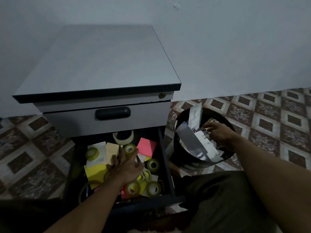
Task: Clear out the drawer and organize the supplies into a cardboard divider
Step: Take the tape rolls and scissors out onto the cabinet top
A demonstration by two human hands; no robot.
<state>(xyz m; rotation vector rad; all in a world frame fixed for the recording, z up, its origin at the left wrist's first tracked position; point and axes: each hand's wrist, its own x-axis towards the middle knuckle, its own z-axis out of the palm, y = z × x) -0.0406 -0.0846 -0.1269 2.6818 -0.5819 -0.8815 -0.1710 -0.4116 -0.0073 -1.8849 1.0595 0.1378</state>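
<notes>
The lower drawer (165, 165) of a grey cabinet stands pulled out. Inside lie several clear tape rolls (153, 164), a white masking tape roll (123, 137), a pink sticky-note pad (146, 146), a beige pad (111, 150) and yellow notes (94, 172). My left hand (126, 165) reaches into the drawer with its fingers spread, resting on the beige pad and touching a greenish tape roll (130, 147). My right hand (218, 134) is down in a black round bin (178, 142) to the right, its fingers curled round a small pale packet (208, 126). No cardboard divider is in view.
The bin holds papers and white packaging (195, 115). The cabinet's upper drawer (107, 118) with a dark handle is closed, and its flat grey top (101, 61) stands against a pale wall. Patterned floor tiles (269, 118) surround everything. My dark-clothed legs fill the bottom of the view.
</notes>
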